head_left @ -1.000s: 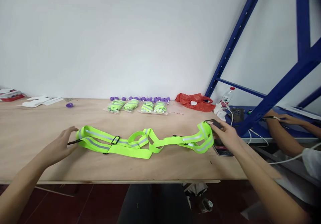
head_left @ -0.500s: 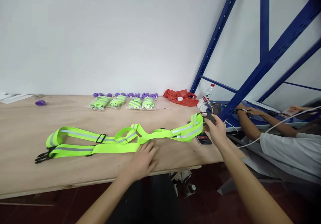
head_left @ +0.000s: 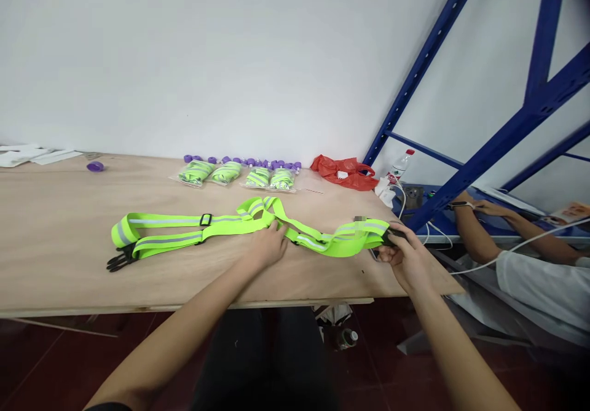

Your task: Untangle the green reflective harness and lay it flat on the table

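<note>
A fluorescent yellow-green reflective harness (head_left: 230,227) with silver stripes is stretched lengthwise across the wooden table (head_left: 69,214). Its black buckle end (head_left: 122,257) lies at the left. At the harness's middle, where straps cross, my left hand (head_left: 268,245) has its fingers curled closed on the webbing. My right hand (head_left: 408,257) grips the black buckle at the right end, thumb and fingers closed around it. The straps beside my right hand are bunched and partly raised. A phone under that end is mostly hidden.
Several bagged harnesses (head_left: 196,171) and purple rolls (head_left: 237,161) line the table's back. A red plastic bag (head_left: 343,172) and a bottle (head_left: 400,166) are farther right. Beyond the blue metal frame (head_left: 415,61), another person's arms (head_left: 479,227) rest at a blue table. Papers (head_left: 32,155) lie far left.
The view has shifted. My left hand has moved onto the strap crossing and closed on it. The harness lies straighter, and its right end has come down closer to the table in my right hand.
</note>
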`<state>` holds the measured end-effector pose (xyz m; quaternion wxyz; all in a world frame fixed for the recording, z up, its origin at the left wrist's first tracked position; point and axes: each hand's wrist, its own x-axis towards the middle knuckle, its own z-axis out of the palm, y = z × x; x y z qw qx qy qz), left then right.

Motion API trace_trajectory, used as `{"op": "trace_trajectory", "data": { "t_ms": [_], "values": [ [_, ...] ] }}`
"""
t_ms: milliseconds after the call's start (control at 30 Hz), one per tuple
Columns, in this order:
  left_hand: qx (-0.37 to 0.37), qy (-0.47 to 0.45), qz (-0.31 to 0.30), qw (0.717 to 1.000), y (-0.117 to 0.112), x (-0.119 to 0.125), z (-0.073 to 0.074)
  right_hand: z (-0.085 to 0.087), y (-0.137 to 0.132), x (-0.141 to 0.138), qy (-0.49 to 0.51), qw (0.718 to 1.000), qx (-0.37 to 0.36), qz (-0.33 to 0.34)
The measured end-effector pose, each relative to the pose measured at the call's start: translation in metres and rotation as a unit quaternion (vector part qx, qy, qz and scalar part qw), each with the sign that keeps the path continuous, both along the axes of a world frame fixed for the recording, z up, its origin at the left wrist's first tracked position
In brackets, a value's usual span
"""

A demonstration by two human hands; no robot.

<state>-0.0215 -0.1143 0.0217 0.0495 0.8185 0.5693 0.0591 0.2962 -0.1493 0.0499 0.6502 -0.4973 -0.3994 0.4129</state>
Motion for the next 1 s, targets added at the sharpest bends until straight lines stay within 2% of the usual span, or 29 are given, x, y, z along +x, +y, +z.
{"op": "trace_trajectory", "data": {
  "t_ms": [100, 267, 467, 600, 667, 767, 833, 900, 1000],
  "values": [
    [0.003, 0.012, -0.008, 1.0, 0.003, 0.001, 0.004, -0.012, -0.003, -0.001, -0.017, 1.0, -0.021, -0.008],
    [0.003, 0.026, -0.046, 0.999, -0.006, -0.007, 0.013, -0.025, -0.009, 0.0, -0.118, 0.993, -0.031, 0.004],
    [0.01, 0.011, -0.131, 0.991, -0.034, -0.045, 0.016, -0.039, -0.023, -0.002, -0.195, 0.98, -0.025, 0.016],
    [0.013, 0.003, -0.116, 0.993, -0.052, -0.062, 0.024, -0.045, -0.03, 0.0, -0.218, 0.976, -0.023, 0.012],
    [0.029, -0.01, -0.103, 0.994, -0.061, -0.053, 0.028, -0.044, -0.029, 0.002, -0.211, 0.977, -0.024, 0.004],
    [0.056, -0.092, -0.128, 0.986, -0.073, -0.02, 0.023, -0.039, -0.025, 0.005, -0.198, 0.979, -0.04, 0.007],
    [0.052, -0.133, -0.176, 0.974, -0.078, 0.004, 0.012, -0.034, -0.022, 0.007, -0.192, 0.98, -0.047, 0.006],
    [0.026, -0.136, -0.205, 0.969, -0.082, 0.02, -0.003, -0.029, -0.019, 0.011, -0.18, 0.983, -0.042, -0.007],
    [0.006, -0.13, -0.212, 0.969, -0.085, 0.022, -0.022, -0.024, -0.018, 0.02, -0.179, 0.983, -0.035, -0.018]
  ]
}}
